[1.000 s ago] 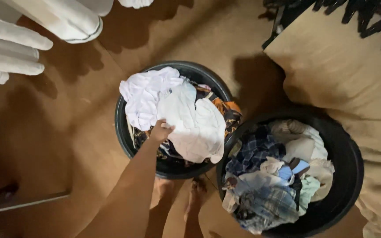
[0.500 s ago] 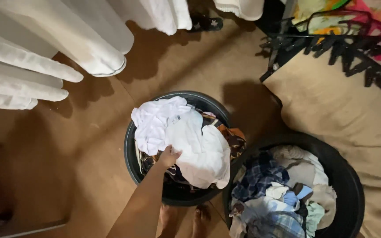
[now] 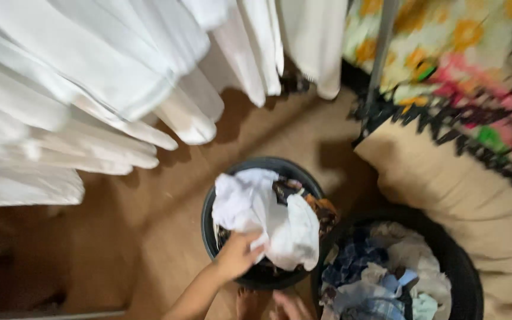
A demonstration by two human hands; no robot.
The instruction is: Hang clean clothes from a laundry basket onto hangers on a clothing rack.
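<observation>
My left hand reaches in from the bottom and is closed on the edge of a white garment. That garment lies bunched on top of a round black basket, which also holds dark and orange patterned clothes. My right hand is out of the picture. My bare feet stand just below the basket, between it and a second basket.
A second black basket at the lower right holds blue checked and pale clothes. White garments hang across the top left. A flowered cloth hangs at top right over a beige cushion. The floor is brown.
The view has tilted up, so both baskets sit lower in the frame and more hanging clothes show. My left hand has stayed on the white garment, now gripping it nearer its lower edge.
</observation>
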